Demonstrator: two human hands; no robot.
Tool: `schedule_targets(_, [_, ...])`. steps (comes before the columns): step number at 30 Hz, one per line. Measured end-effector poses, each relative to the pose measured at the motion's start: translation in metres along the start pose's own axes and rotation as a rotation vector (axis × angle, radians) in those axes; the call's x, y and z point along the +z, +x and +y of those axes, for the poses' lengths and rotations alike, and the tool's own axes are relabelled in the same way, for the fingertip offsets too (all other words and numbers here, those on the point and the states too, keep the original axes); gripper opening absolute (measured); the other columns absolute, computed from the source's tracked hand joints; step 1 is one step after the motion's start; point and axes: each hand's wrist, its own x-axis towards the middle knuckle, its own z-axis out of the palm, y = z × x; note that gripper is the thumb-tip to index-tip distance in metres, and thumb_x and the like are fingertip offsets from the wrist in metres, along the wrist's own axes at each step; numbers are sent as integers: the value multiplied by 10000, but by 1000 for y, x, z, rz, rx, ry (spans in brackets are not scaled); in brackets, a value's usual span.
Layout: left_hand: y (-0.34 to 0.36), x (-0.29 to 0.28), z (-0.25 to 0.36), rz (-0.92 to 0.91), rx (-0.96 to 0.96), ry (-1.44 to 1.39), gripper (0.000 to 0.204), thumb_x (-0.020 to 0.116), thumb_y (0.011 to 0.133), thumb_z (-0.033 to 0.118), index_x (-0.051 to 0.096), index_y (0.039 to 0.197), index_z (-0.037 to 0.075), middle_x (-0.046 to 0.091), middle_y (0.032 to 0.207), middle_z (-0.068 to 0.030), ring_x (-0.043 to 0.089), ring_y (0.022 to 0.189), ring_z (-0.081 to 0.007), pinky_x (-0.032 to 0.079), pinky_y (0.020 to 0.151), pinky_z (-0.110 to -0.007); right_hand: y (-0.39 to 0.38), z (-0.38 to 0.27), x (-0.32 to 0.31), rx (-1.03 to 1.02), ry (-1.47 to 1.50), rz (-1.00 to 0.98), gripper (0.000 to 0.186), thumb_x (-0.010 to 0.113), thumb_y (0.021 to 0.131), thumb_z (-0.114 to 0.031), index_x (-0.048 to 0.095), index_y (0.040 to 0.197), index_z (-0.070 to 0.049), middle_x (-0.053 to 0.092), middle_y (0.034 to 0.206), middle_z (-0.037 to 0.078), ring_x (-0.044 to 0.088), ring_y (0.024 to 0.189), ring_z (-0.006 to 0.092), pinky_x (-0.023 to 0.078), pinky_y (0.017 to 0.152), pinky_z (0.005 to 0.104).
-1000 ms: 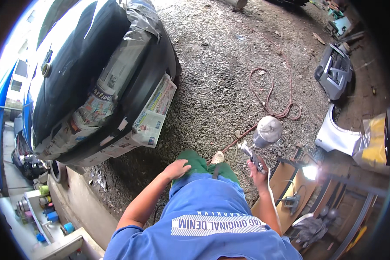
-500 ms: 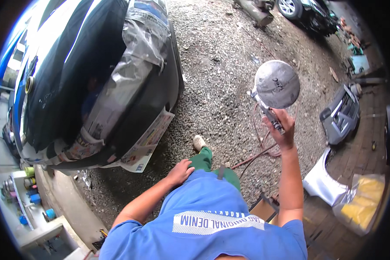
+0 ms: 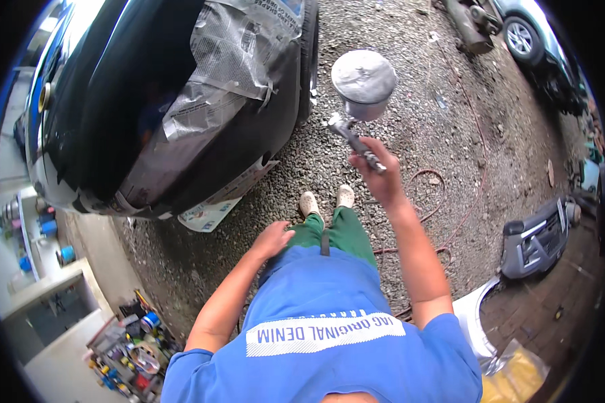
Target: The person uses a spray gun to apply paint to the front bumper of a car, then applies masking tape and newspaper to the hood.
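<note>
My right hand [image 3: 382, 173] is closed round the handle of a paint spray gun [image 3: 348, 134], held out ahead of me over the gravel. A round grey metal cup [image 3: 364, 75] with a smeared lid tops the gun. Down by my left thigh, my left hand [image 3: 273, 240] hangs with nothing in it, its fingers loosely extended. To the left stands a glossy dark car [image 3: 138, 87]. Crumpled newspaper and taped masking sheets [image 3: 225, 60] cover part of its corner, and more paper [image 3: 212, 213] hangs from its lower edge. The gun and the car are apart.
A thin red hose [image 3: 444, 195] loops over the gravel to the right. Beyond it lie a grey bumper [image 3: 536, 238] and a white fender [image 3: 474, 316]. A silver car [image 3: 521, 37] stands far right. Cluttered cans and bottles [image 3: 131, 352] fill the lower left.
My right hand has brought the spray gun leftward, closer to the car, and the cup's side now shows. Both my shoes are now visible. The whole view has shifted.
</note>
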Motion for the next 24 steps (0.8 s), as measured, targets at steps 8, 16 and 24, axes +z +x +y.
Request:
schedule_targets(8, [-42, 58, -32, 168, -425, -252, 518, 559, 965, 374, 576, 1318, -5, 596, 1327, -251, 566, 1237, -391, 445, 1050, -450, 24, 17, 57, 323, 120, -154, 377, 767, 906, -283, 629, 1152, -33, 698, 844, 145, 659, 740, 234, 511, 702, 366])
schedule_targets(16, [-46, 129, -33, 334, -496, -316, 419, 460, 951, 136, 561, 1338, 14, 615, 1303, -232, 557, 1245, -396, 437, 1067, -445, 44, 18, 68, 292, 54, -253, 364, 738, 918, -334, 628, 1143, -71, 707, 920, 200, 683, 827, 388, 518, 740, 412])
schedule_targets(24, [-58, 137, -42, 322, -536, -409, 419, 501, 934, 162, 579, 1325, 34, 621, 1310, -219, 583, 1226, -373, 457, 1051, -435, 46, 17, 72, 309, 49, -274, 364, 727, 925, -340, 621, 1153, -77, 715, 918, 202, 701, 878, 385, 521, 758, 423])
